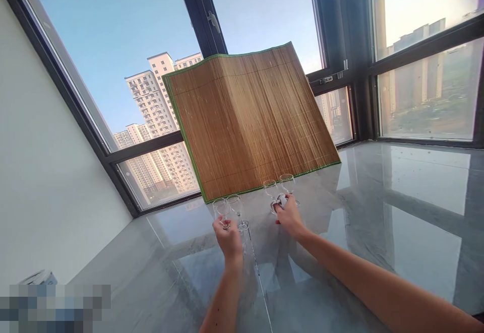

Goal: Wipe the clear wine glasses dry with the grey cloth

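My left hand (228, 236) is closed around the lower part of a clear stemmed glass (220, 207). Just right of it, a second stemmed glass (235, 203) stands upright on the grey marble-look surface. My right hand (290, 218) has its fingers closed on a small white and grey crumpled thing, which looks like a cloth (280, 201). That hand is close to another pair of clear glasses, a left one (269, 189) and a right one (287, 184). My fingers partly hide their lower parts, so I cannot tell whether the hand touches them.
Behind the glasses, a brown bamboo mat (249, 121) with green edging leans against the dark-framed window (202, 10). The glossy grey surface (378, 252) stretches to the right-hand windows. A white wall (45, 161) bounds the left side.
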Demonstrator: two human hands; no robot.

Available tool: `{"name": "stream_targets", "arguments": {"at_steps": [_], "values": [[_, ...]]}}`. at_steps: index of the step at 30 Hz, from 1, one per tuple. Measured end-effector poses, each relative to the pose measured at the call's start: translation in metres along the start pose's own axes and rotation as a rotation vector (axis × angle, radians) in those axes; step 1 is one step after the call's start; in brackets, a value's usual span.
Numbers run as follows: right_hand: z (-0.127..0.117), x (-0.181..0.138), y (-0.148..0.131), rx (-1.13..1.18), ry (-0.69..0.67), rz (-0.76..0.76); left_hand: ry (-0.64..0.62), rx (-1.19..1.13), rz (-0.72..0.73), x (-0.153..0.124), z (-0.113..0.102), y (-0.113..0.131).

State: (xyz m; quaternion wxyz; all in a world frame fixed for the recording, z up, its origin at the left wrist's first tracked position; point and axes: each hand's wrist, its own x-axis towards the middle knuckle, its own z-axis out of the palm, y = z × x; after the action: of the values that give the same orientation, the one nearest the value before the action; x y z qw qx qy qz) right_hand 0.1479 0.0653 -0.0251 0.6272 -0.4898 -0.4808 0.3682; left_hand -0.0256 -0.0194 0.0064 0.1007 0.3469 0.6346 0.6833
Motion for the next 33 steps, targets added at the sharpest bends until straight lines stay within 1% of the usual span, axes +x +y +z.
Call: {"name": "stream_targets", "arguments": {"at_steps": [2, 3, 4, 5, 8, 10, 13, 17, 20, 24, 30, 33], "values": [[0.0, -0.005, -0.007, -0.015, 0.086, -0.135, -0.045, 0.071, 0.154, -0.007, 0.002, 0.005], [0.0, -0.008, -0.011, -0.032, 0.101, -0.209, -0.072, 0.113, 0.22, -0.01, 0.003, 0.007], [0.0, -0.013, -0.017, -0.055, 0.083, -0.273, -0.101, 0.158, 0.274, -0.014, 0.004, 0.008], [0.0, -0.018, -0.023, -0.079, 0.021, -0.317, -0.132, 0.206, 0.321, -0.017, 0.005, 0.008], [-0.002, -0.033, -0.04, -0.149, -0.288, -0.42, -0.233, 0.352, 0.446, -0.023, 0.004, 0.008], [-0.005, -0.039, -0.048, -0.214, -0.415, -0.483, -0.257, 0.438, 0.516, -0.024, 0.003, 0.008], [-0.012, -0.042, -0.056, -0.319, -0.471, -0.548, -0.235, 0.55, 0.575, -0.024, 0.001, 0.008], [-0.018, -0.046, -0.062, -0.453, -0.533, -0.65, -0.22, 0.666, 0.594, -0.025, -0.001, 0.01], [-0.019, -0.048, -0.064, -0.52, -0.551, -0.706, -0.221, 0.713, 0.63, -0.026, -0.001, 0.012], [-0.017, -0.046, -0.06, -0.531, -0.513, -0.763, -0.242, 0.748, 0.683, -0.027, -0.001, 0.016], [-0.017, -0.042, -0.056, -0.481, -0.397, -0.762, -0.274, 0.782, 0.732, -0.028, 0.001, 0.017], [-0.018, -0.041, -0.059, -0.469, -0.377, -0.75, -0.298, 0.776, 0.739, -0.029, 0.003, 0.013]]}}
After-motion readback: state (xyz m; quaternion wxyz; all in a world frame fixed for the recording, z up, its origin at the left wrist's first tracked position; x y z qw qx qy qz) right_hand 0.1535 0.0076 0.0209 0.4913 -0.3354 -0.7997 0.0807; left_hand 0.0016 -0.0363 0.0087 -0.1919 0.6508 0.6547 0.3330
